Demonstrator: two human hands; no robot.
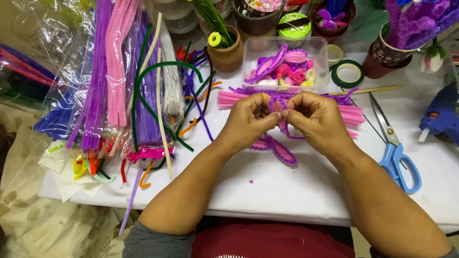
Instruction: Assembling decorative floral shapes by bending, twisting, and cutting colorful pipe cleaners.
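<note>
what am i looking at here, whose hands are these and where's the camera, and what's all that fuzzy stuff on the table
There is no machine here. The single picture comes from a camera worn on a person's head, looking down at that person's own two bare hands over a white table.

The left hand and the right hand meet in the middle and together pinch a small purple and pink pipe-cleaner piece, with petal-like loops hanging below it.

Around them: bundles of pipe cleaners in plastic sleeves to the left, loose pink pipe cleaners behind the hands, a clear plastic box of finished pieces, a roll of green tape, blue-handled scissors, a blue glue gun, and small brown pots.
</note>
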